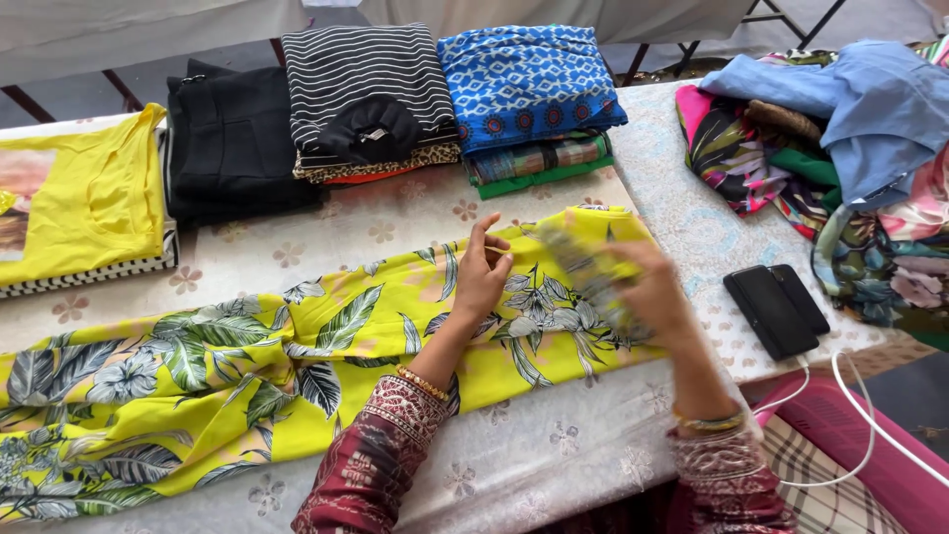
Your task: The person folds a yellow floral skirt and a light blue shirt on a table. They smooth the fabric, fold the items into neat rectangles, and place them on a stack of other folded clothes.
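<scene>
**On a cloth-covered table, hands at a yellow leaf-print garment**

Across the whole view runs a table (554, 465) under a pale cloth with a faint flower pattern; grey floor and table legs show beyond its far edge. Spread along the near half lies the yellow garment (227, 376), thin and soft, printed with grey-green leaves, rumpled at the left where it runs out of view. At the far right sits a loose heap of clothes (870, 158) in blue, pink and floral prints, cut off by the edge. Along the back stand folded things: a black stack (232, 138), a striped stack (366, 69) over leopard-print and red layers, a blue patterned stack (529, 84) over plaid and green, and a yellow top (89, 198) at the left.

The left hand (481, 277) rests on the garment, fingers loose and partly raised, holding nothing. The right hand (652, 287) is blurred; it grips the garment's folded right end, lifted slightly, though the fingers are hard to make out. Both wrists wear gold bangles and patterned maroon sleeves.

Right of the hands lie two dark phones (776, 309), flat and glossy, with white cables (850, 435) trailing off the edge.
</scene>
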